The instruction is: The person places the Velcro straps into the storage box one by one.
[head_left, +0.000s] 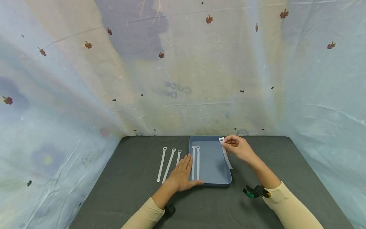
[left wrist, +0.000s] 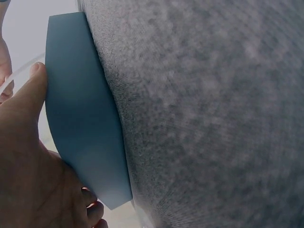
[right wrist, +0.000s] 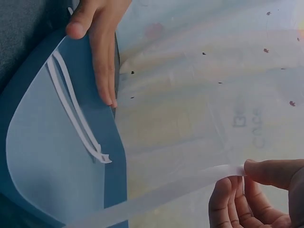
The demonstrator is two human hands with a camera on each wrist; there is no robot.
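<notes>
- Dark tabletop [head_left: 114, 197]
- Blue tray [head_left: 213, 162] on it
- Left hand [head_left: 180, 176], fingers straight, on the tray's left rim
- Right hand [head_left: 240, 148], fingers pinching a white strap [head_left: 225, 156] at the right rim
- Two straps [head_left: 198, 162] inside; three straps [head_left: 169, 165] left of it

Right hand [right wrist: 273, 173] at 4 o'clock; we see thumb and curled fingers pinching one end of a white strap [right wrist: 166, 188], which slants to 7 o'clock, passing in front of the blue tray's rim. Blue tray [right wrist: 38, 137] fills 9 o'clock; two slim white straps [right wrist: 100, 155] inside, side by side. At 11 o'clock we get the left hand [right wrist: 103, 38], thumb at the rim, fingers straight along the wall. Printed sheet [right wrist: 180, 90] behind, faint lettering [right wrist: 258, 128] at 3 o'clock. Grey cloth [right wrist: 28, 23] at 10.
</notes>
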